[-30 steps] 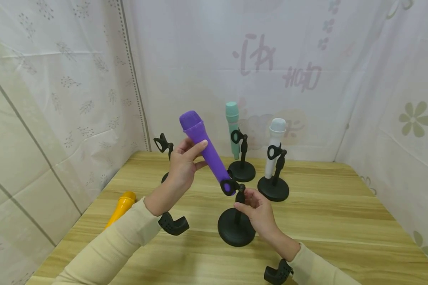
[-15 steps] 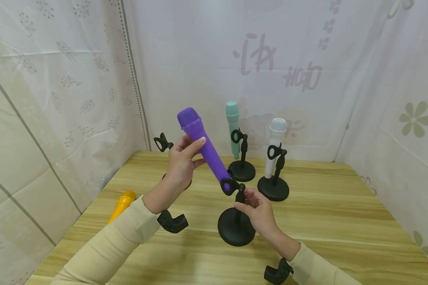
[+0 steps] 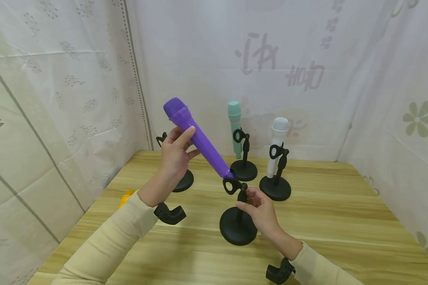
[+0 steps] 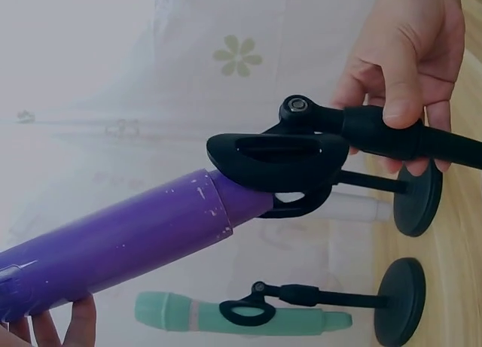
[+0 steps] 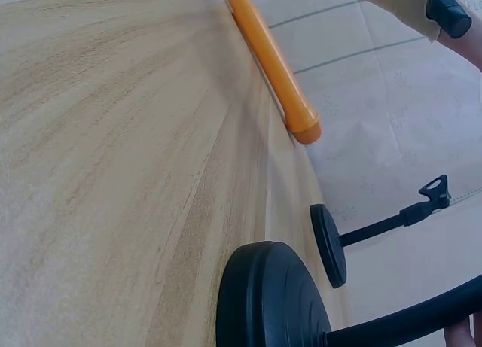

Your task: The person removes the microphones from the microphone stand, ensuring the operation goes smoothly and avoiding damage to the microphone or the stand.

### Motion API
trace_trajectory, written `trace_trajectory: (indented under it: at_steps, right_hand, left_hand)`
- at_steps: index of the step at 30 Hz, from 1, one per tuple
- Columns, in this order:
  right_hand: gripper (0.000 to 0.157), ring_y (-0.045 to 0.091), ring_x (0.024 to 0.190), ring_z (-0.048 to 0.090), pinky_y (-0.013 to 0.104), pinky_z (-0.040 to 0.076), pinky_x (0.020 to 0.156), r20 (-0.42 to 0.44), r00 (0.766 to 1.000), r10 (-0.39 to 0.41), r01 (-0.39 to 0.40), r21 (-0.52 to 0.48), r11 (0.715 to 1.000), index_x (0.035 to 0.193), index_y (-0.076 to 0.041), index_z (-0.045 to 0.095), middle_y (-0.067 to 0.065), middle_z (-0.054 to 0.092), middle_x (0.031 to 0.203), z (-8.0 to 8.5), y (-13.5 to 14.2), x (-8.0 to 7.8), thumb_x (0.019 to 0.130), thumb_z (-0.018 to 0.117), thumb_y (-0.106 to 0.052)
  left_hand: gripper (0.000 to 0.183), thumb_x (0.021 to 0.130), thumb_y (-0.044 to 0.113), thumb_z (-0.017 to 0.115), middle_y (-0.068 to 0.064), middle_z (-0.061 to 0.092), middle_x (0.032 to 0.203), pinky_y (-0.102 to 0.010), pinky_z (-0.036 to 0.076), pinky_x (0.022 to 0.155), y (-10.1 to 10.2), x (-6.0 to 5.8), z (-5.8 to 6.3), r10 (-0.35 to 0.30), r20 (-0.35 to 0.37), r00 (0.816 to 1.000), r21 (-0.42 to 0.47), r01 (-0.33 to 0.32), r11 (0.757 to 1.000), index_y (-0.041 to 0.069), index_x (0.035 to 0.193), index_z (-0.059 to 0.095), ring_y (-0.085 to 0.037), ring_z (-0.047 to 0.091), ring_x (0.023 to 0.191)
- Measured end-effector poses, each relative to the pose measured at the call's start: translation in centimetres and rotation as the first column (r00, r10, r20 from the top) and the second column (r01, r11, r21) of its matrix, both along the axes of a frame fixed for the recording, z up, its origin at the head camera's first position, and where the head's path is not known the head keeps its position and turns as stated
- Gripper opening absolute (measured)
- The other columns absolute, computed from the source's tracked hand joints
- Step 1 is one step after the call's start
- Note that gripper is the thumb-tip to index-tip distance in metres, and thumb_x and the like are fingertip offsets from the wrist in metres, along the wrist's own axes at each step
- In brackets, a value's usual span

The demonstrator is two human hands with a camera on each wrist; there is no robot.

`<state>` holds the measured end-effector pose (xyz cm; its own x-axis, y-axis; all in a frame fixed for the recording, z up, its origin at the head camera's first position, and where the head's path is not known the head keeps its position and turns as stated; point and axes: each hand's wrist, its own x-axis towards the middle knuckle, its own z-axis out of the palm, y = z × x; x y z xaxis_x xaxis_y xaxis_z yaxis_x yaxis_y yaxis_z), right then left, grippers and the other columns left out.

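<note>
My left hand (image 3: 174,154) grips a purple microphone (image 3: 207,148) by its handle, thumb on top, the head up and to the left. Its narrow tail end overlaps the ring-shaped clip (image 4: 279,162) of a black desktop microphone stand (image 3: 238,225) in the left wrist view. With thumb and fingers my right hand (image 3: 260,211) holds the stand's stem just under the clip joint; the round base sits on the table. In the left wrist view, the right hand (image 4: 414,61) is seen around the stem.
Behind, a teal microphone (image 3: 234,113) and a white microphone (image 3: 279,126) lean in black stands. Another black stand (image 5: 329,245) is partly hidden behind my left hand. An orange microphone (image 5: 275,72) lies on the wooden table (image 3: 324,221) at the left. Patterned curtains (image 3: 207,47) surround the table.
My left hand has moved up and left, drawing the purple microphone's tail back out through the clip. My right hand and the held stand have stayed put. More of the stand behind shows.
</note>
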<state>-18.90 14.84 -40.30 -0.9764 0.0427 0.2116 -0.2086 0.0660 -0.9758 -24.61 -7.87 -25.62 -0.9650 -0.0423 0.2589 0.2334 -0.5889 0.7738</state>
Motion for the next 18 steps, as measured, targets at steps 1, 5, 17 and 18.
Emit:
trace_trajectory:
  at_steps: [1, 5, 17, 18]
  right_hand:
    - [0.034, 0.024, 0.089, 0.061, 0.027, 0.054, 0.078, -0.001, 1.0, 0.002, -0.002, 0.0, 1.0, 0.111, -0.003, 0.065, 0.011, 0.066, 0.1, 0.0, 0.0, 0.0, 0.08, 0.079, -0.002]
    - [0.034, 0.024, 0.088, 0.06, 0.027, 0.054, 0.077, -0.005, 1.0, 0.001, -0.001, 0.007, 1.0, 0.111, -0.003, 0.065, 0.011, 0.066, 0.1, 0.0, 0.0, -0.1, 0.08, 0.079, -0.003]
    - [0.036, 0.022, 0.089, 0.06, 0.027, 0.053, 0.078, 0.006, 1.0, 0.003, -0.003, 0.026, 1.0, 0.113, -0.004, 0.065, 0.01, 0.066, 0.1, 0.2, 0.0, 0.1, 0.08, 0.08, -0.004]
    - [0.036, 0.022, 0.089, 0.06, 0.027, 0.053, 0.078, 0.008, 1.0, 0.004, -0.004, 0.025, 1.0, 0.113, -0.004, 0.065, 0.01, 0.066, 0.1, 0.2, 0.0, 0.1, 0.08, 0.08, -0.004]
  left_hand:
    - [0.018, 0.091, 0.012, 0.07, -0.003, 0.064, 0.089, -0.037, 0.057, 0.069, -0.1, 0.0, 0.0, -0.002, 0.001, 1.0, 0.006, 0.002, 1.0, 0.01, 0.106, 0.062, -0.016, 0.062, 0.077]
    - [0.018, 0.092, 0.012, 0.069, -0.002, 0.064, 0.088, -0.039, 0.057, 0.072, -0.4, 0.0, 0.0, -0.002, 0.004, 1.0, 0.01, 0.002, 1.0, 0.01, 0.108, 0.061, -0.016, 0.062, 0.078]
    - [0.02, 0.09, 0.01, 0.07, -0.003, 0.065, 0.089, -0.039, 0.058, 0.072, -1.9, -0.2, -0.4, 0.028, 0.017, 0.999, 0.024, -0.028, 0.999, 0.01, 0.109, 0.062, -0.016, 0.062, 0.077]
    - [0.02, 0.09, 0.009, 0.07, -0.003, 0.065, 0.089, -0.039, 0.058, 0.072, -2.0, -0.2, -0.4, 0.029, 0.017, 0.999, 0.022, -0.03, 0.999, 0.009, 0.109, 0.062, -0.017, 0.062, 0.077]
